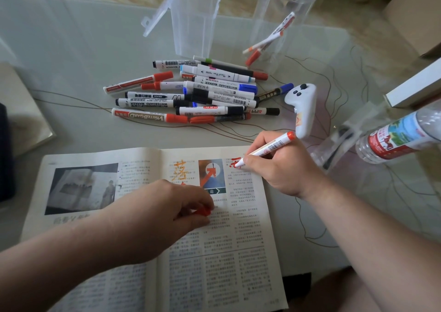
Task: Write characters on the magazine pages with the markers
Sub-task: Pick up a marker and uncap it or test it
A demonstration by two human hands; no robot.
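Magazine (226, 276) open flat at the table's (71, 61) near edge, both pages dense with small print, a grey photo on the left page. Right hand (279, 168) curled round a red marker (269, 147), pinched between thumb and fingers, tip down at the top of the right page (barrel slanting up and to the right). Red strokes (235, 162) right at the tip. Left of them, past a small picture of a red arrow, a large orange character (180, 171) near the fold. Left hand (167, 211) lying knuckles-up across the fold, fingertips pinching a small red cap (202, 211) just above the right page.

Beyond the magazine, toward the table's middle, a loose pile (195, 94) of capped markers on their sides: mostly white barrels with red, black and blue caps, several touching or crossing. Just right of the pile, a white controller (303, 106), close to the back end of the held marker. Near the far edge, a clear box (193, 20) standing upright with its hinged lid open, and to its right a clear jar (281, 18) with a few pens (269, 37) leaning inside. At the right edge, a tilted water bottle (401, 135) with a red and blue label, near a white box (415, 85). At the left edge, a pale flat slab (21, 111), too blurred to name.
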